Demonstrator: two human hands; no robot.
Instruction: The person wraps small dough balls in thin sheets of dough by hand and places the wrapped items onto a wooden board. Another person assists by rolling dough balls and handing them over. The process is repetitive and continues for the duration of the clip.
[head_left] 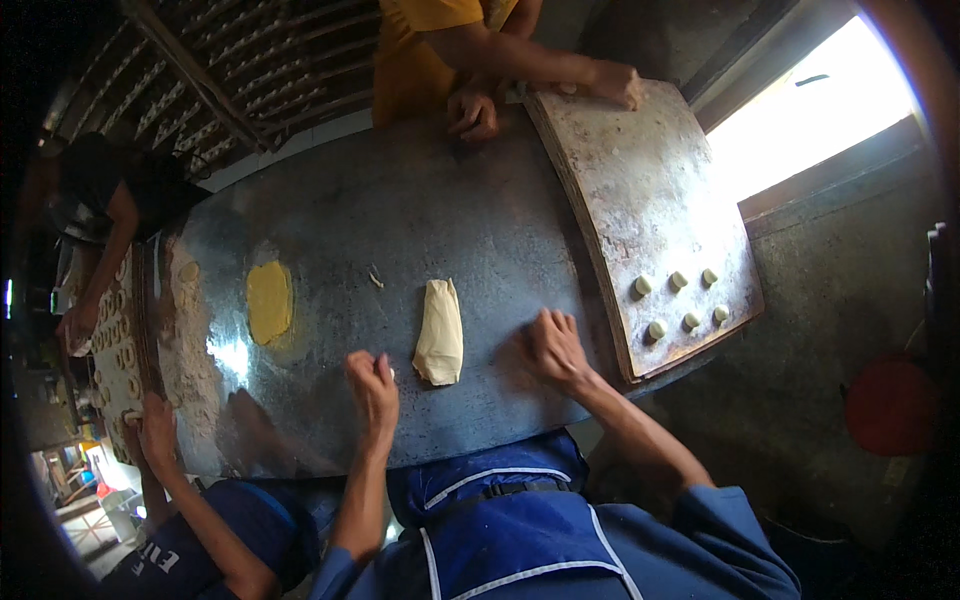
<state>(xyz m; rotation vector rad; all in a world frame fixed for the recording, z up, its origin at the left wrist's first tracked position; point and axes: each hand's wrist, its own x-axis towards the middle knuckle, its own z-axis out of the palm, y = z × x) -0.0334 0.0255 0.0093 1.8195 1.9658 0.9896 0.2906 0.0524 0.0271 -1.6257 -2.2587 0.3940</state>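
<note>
Dough [440, 335] lies between left fingers [362, 362] and right fingers [556, 324].

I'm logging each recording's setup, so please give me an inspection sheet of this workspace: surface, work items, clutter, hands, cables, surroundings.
Surface: dark table, with pale powder along its left side.
Work items: folded pale dough between the hands, touching neither; flat yellow slab farther left; board at right, carrying six small pale pieces at its near end.
Clutter: small pale scrap beyond and left of the dough.
Hands: left hand curled, a pale bit at its fingers, too small to identify; right hand curled, palm hidden.
Cables: nothing seen.
Surroundings: person in yellow across the table; other workers' arms at left; bright window at upper right.
</note>
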